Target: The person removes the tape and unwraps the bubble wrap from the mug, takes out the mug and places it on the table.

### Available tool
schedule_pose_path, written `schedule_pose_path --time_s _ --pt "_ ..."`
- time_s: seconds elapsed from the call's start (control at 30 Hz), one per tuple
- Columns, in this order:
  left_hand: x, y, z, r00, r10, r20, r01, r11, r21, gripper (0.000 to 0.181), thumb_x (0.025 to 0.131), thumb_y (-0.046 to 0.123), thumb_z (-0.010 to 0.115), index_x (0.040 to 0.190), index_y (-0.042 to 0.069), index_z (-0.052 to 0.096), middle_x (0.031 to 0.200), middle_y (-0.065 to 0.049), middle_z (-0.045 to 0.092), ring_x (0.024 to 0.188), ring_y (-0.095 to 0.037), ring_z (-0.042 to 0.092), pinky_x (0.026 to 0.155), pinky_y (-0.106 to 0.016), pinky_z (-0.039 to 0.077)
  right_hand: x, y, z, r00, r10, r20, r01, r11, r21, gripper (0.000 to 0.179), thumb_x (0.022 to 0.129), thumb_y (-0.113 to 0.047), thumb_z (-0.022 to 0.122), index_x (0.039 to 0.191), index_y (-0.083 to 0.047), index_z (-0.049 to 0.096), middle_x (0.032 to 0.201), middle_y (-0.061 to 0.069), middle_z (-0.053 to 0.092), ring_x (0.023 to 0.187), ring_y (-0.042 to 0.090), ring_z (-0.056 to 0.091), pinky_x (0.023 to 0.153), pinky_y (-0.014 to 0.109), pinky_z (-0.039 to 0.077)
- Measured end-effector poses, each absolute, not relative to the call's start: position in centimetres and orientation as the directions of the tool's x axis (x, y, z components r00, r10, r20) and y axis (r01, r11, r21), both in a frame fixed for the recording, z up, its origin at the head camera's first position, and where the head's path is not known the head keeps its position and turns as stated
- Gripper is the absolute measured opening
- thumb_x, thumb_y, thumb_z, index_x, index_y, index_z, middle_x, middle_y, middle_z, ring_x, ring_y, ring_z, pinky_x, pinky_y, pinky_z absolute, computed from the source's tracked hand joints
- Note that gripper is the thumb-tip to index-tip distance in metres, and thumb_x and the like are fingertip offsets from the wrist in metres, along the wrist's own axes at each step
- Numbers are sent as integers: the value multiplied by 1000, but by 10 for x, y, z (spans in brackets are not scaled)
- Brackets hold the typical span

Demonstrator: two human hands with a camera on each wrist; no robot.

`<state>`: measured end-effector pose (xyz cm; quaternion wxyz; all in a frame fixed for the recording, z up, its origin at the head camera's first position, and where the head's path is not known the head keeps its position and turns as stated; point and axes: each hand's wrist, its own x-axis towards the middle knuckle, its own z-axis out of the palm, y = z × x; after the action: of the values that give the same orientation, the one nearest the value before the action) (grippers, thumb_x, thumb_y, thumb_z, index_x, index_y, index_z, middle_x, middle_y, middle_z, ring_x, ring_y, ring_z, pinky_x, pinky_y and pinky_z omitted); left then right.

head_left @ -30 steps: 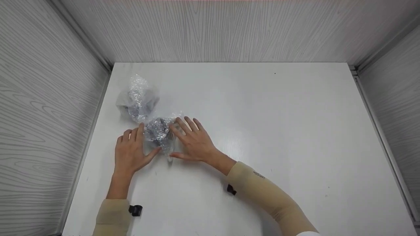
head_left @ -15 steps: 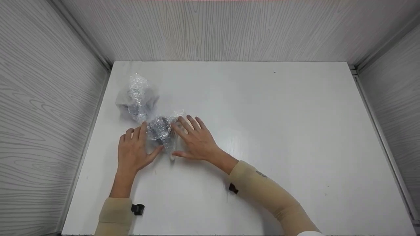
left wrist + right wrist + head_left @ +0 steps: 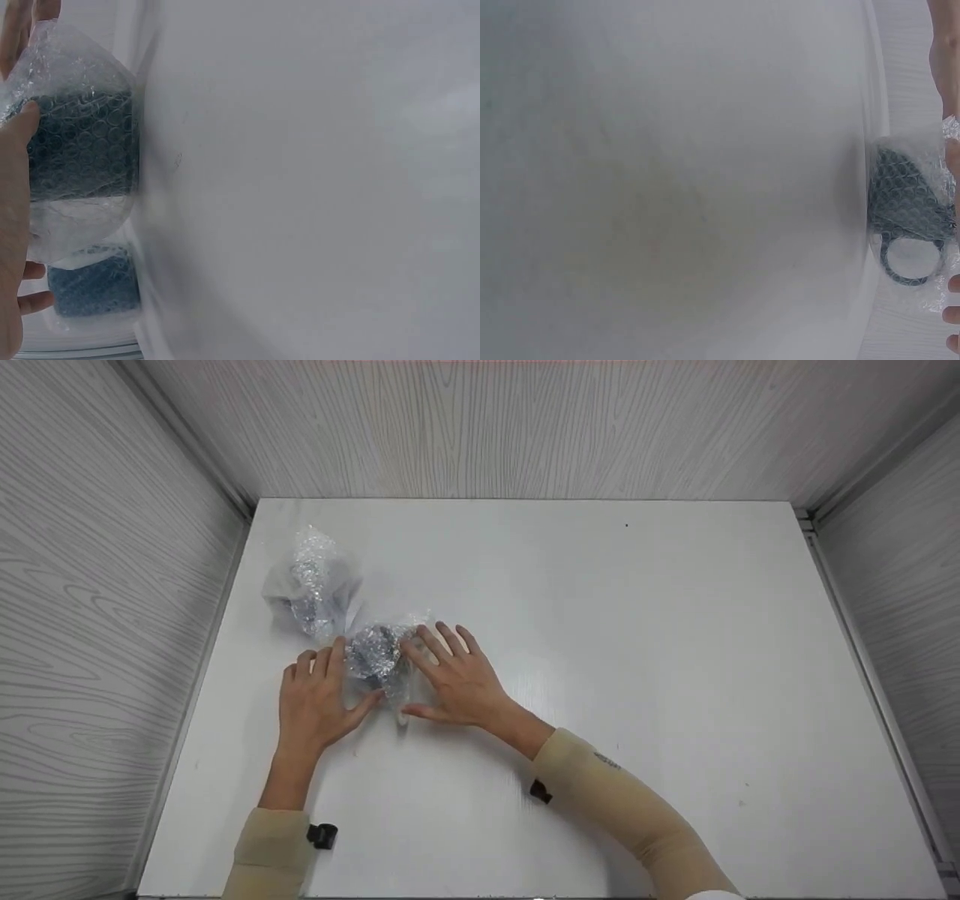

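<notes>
White table (image 3: 660, 660) | left hand (image 3: 315, 701), right hand (image 3: 466, 684) touching nearer bubble-wrapped mug (image 3: 373, 651)

most of the view is filled by the worktop (image 3: 667, 187), pale and slightly smeared. beyond its edge, a finely lined wall (image 3: 911, 75) is shown. at the right, a dark thing (image 3: 904, 195) is enclosed in clear bubble wrap (image 3: 926, 298), and a ring-shaped handle (image 3: 906, 280) is seen jutting from it, towards the bottom of the frame. just beside the wrap, fingers (image 3: 952, 315) are cut off by the right border. above, bare skin (image 3: 946, 52) is also cropped.
</notes>
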<state>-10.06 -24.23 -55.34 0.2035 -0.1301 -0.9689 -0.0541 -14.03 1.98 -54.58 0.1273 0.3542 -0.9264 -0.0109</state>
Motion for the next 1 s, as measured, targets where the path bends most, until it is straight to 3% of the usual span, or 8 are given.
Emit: schedule_pose_path --time_s 1.0 --pt "-107 -206 -554 -865 263 426 308 951 38 100 82 70 73 149 0 49 122 -22 70 114 -44 62 89 -58 56 -136 57 -546 -748 -628 214 -620 777 111 101 88 -91 43 166 -28 29 169 7 42 154 36 43 125 54 39"
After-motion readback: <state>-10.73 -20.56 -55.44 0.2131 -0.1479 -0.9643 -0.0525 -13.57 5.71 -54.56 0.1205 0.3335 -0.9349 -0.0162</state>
